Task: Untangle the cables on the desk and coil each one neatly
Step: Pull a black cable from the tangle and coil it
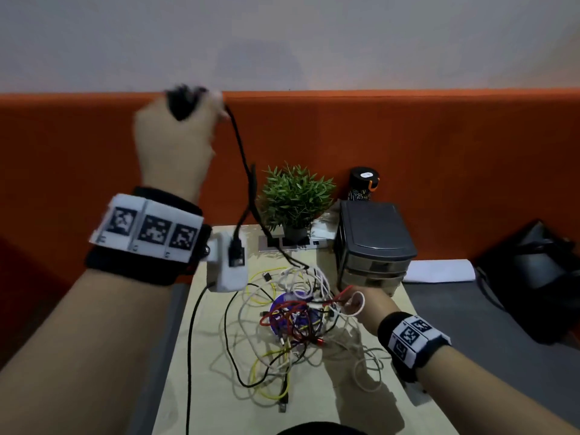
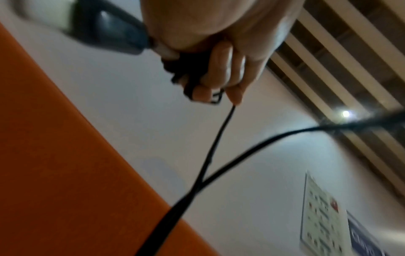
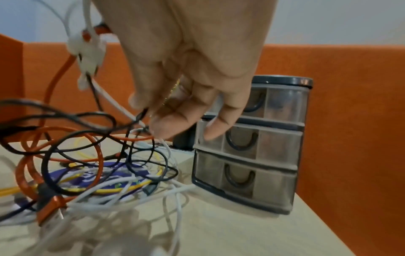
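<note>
The left hand (image 1: 175,142) is raised high in front of the orange partition (image 1: 408,158) and its fingers are curled around a bundle of black cable (image 1: 243,158). From the wrist view, the fingers (image 2: 221,69) close on several dark loops, and one thin black strand goes down from the fingertips and crosses another black strand. In the head view the black cable hangs from this hand down to the tangle (image 1: 295,321) on the bench (image 1: 345,412).

The tangle is a loose pile of white, yellow, red and black cables that cross each other many times. It lies in the middle of the bench, over something blue or purple, just left of a small grey drawer unit (image 1: 373,240). Some white and yellow loops spread out toward the near edge, and a few plugs show at the ends.

The right hand (image 1: 365,304) is low, at the right side of the tangle, beside the drawer unit. Its fingers (image 3: 173,124) point down and pinch white and red strands, and a white loop goes around the thumb side.

A green plant (image 1: 295,199) and a dark cylinder (image 1: 362,183) stand behind, near the partition.
</note>
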A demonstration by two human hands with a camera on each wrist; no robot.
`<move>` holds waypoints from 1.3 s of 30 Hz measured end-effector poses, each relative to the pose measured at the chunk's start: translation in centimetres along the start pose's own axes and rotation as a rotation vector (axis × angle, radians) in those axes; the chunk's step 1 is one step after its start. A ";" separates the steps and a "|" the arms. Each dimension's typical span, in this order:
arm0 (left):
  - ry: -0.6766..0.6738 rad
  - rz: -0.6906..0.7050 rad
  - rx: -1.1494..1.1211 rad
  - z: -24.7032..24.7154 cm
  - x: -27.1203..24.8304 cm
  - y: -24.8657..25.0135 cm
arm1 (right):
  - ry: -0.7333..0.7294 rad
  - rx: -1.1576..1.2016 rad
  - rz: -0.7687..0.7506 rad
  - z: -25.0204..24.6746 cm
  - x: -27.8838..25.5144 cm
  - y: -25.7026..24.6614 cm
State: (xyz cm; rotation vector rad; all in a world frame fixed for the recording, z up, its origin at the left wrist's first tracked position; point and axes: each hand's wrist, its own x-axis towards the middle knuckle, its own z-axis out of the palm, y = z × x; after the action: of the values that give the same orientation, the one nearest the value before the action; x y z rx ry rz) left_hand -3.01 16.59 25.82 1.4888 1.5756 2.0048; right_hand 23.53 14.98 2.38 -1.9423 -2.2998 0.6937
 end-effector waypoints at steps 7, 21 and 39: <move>-0.318 -0.007 0.250 1.4 -4.8 -2.7 | 0.035 -0.114 0.108 -4.3 0.1 -2.3; -0.325 -0.007 0.136 1.0 -5.8 -2.5 | 0.068 1.037 -0.240 -8.4 -4.1 -11.3; -0.731 0.024 0.062 1.0 -7.3 -1.7 | 0.097 0.739 -0.382 -10.7 -2.7 -11.8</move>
State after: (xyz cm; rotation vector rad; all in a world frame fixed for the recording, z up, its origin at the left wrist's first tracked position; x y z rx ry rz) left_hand 0.60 13.11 20.16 1.9529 1.2957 1.1857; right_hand 16.66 14.33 16.99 -1.1460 -1.8729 1.1466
